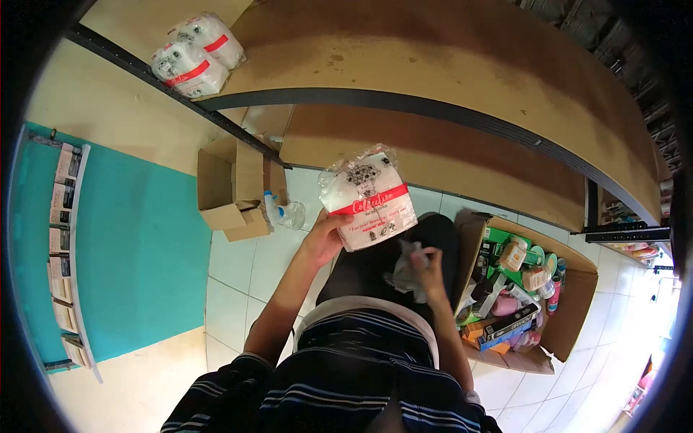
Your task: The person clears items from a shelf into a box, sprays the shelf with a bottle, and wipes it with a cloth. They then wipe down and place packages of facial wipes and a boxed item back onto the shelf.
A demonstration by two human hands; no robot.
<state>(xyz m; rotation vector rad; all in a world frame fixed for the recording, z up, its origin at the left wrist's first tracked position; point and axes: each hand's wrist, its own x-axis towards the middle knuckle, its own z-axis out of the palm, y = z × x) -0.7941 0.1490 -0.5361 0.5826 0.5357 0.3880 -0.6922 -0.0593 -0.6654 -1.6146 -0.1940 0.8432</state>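
Observation:
My left hand (327,237) grips the lower left edge of a clear plastic pack of white facial cotton (369,191). A red band with the word "Collection" crosses the pack, and its printed face is turned up toward me. Lower and to the right, over my dark-clad leg, my right hand (432,274) is closed on a crumpled greyish cloth (408,273). That hand is slightly blurred, and the cloth does not touch the pack.
Two similar cotton packs (193,61) sit at the left end of the wooden shelf (404,54). An open carton (577,310) of mixed toiletries stands at my right. Left of me are another cardboard box (245,177), a spray bottle (289,213) and a wall rack (79,216) of small boxes.

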